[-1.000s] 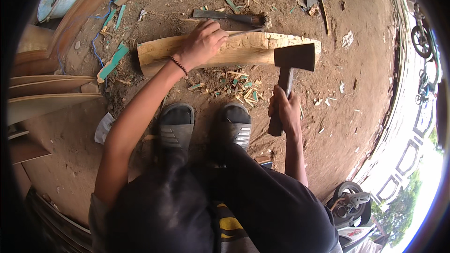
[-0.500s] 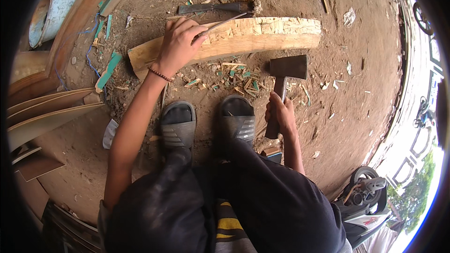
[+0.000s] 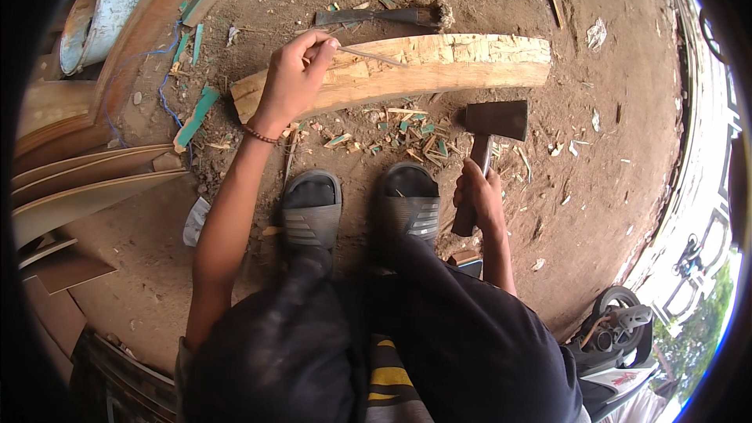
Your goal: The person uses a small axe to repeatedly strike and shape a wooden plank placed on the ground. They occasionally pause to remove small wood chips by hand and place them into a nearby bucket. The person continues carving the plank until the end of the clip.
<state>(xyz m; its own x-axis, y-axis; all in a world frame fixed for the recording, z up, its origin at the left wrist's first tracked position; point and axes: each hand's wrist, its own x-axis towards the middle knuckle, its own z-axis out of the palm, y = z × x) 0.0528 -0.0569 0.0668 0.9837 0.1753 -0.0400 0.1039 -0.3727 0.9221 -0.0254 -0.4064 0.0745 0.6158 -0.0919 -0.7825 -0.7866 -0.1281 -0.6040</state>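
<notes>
My left hand [image 3: 294, 78] is over the left part of a curved wooden piece [image 3: 439, 76], pinching one end of a thin greyish strip [image 3: 374, 56]. The strip's other end slants down to the right across the wood; its material is unclear. The wood lies on the dirt, with a rough, chipped upper face. Lower right of it, my right hand [image 3: 479, 200] is closed round the handle of a hammer [image 3: 497, 120], whose dark, blocky head points away from me. Beyond the wood lies a chisel [image 3: 376, 17] with a frayed handle end.
Wood chips [image 3: 415, 131], some green-painted, litter the dirt before my sandals [image 3: 312, 211]. A wooden frame [image 3: 117, 70], a pale blue bucket [image 3: 100, 27] and stacked boards [image 3: 86, 180] stand at left. A motorcycle [image 3: 615, 337] is at lower right.
The strip's free end has swung down toward me, from above the wood's far edge to over its face. My left hand has turned and raised slightly. The hammer stays in my right hand.
</notes>
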